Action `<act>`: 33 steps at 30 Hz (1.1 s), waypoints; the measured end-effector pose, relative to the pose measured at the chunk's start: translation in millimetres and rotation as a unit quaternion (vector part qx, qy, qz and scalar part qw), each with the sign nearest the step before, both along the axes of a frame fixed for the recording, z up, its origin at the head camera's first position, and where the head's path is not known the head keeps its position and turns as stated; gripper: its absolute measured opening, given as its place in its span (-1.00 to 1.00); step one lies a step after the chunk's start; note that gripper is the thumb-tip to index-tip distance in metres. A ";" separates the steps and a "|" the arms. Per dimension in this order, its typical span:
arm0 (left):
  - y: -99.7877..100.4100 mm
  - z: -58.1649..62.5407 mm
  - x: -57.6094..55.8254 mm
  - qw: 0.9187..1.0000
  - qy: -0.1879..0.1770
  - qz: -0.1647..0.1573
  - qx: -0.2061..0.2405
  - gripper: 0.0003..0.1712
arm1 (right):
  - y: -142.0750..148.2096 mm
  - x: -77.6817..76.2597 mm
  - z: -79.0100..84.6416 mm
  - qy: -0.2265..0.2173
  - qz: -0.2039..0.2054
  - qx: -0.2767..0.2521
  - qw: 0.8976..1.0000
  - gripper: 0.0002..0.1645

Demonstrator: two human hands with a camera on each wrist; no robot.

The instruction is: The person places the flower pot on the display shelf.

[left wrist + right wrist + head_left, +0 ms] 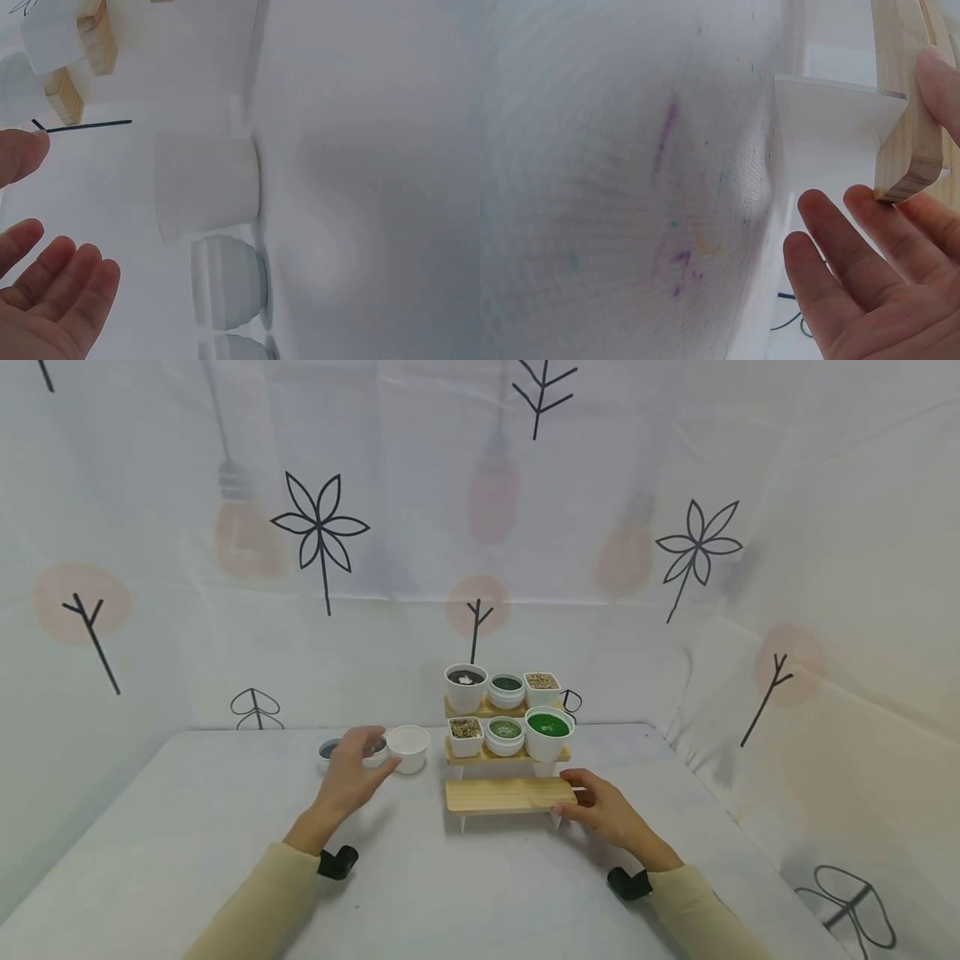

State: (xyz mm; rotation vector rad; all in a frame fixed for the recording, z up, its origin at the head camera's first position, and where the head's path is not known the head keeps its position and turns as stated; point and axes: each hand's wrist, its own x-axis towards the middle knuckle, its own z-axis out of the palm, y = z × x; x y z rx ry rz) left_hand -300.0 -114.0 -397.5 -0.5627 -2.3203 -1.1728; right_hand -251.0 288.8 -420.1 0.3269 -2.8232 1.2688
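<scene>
In the head view, my left hand (351,778) reaches over the left side of the table, thumb and fingers spread apart. Just beyond its thumb stands an empty-looking white cup (408,748); two small white jars (229,281) stand beside it, partly hidden behind the fingers in the head view. Nothing lies between the fingers in the left wrist view. My right hand (600,808) holds the right end of a low wooden shelf (510,795) on white legs. Its thumb (939,82) lies along one edge, and the other fingers are at the end and far edge.
Behind the low shelf rise two more wooden tiers (491,758). They carry white pots with green, dark and grainy contents, including a bright green one (548,727) at the right. A printed white cloth backdrop (405,652) hangs behind the white table (420,893).
</scene>
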 end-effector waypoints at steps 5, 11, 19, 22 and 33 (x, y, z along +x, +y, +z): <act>-7.8 -2.3 -4.1 1.000 -0.012 0.019 -0.005 -0.38 | 0.3 -0.4 -1.1 -0.006 -0.008 0.008 1.000 -0.20; -15.1 -2.7 -7.8 0.998 -0.017 0.052 -0.005 -0.37 | 1.1 -0.7 -2.3 -0.004 -0.011 0.015 1.000 -0.20; -26.7 -5.9 -14.5 0.997 -0.017 0.072 -0.027 -0.32 | 0.0 -0.2 -3.3 -0.016 -0.026 0.008 1.000 -0.19; -31.9 -4.7 -15.9 0.996 -0.040 0.074 -0.037 -0.29 | 0.5 -0.8 -4.0 -0.014 -0.025 0.012 1.000 -0.19; -52.3 -11.9 -25.8 0.984 -0.141 0.085 -0.067 -0.09 | -0.6 0.2 -0.8 -0.008 -0.014 0.010 1.000 -0.21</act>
